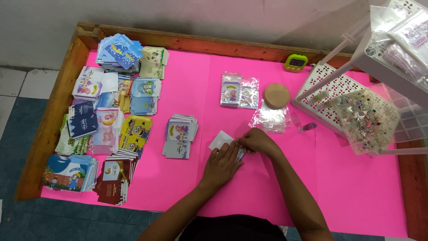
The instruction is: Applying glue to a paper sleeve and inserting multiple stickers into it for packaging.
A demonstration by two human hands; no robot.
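The counter under me is wide, covered with bright pink paper and framed by a wooden edge. At nine o'clock lie many stacks of colourful printed cards. At two o'clock stands a white perforated rack, and a clear compartment box of small beads leans beside it. Toward twelve o'clock I see two small sealed packets, a round cork lid and a pile of empty clear sleeves. One smaller stack of purple cards sits at about ten o'clock from my hands.

The smallest thing is the one I work on: a small white card, lying flat on the pink paper at the centre, partly under my fingers. I judge it is very light and thin, a little stiff but easy to bend or crease, and its smooth face may slide on the paper. So I think it is best taken at the edges or a corner, with soft pressure only.

My left hand lies flat with the palm down and the fingers stretched toward eleven o'clock, pressing on the card to hold it still. My right hand comes from five o'clock, the wrist bent, the fingers curled together and pinching the right edge of the card. Both forearms rest low over the counter.
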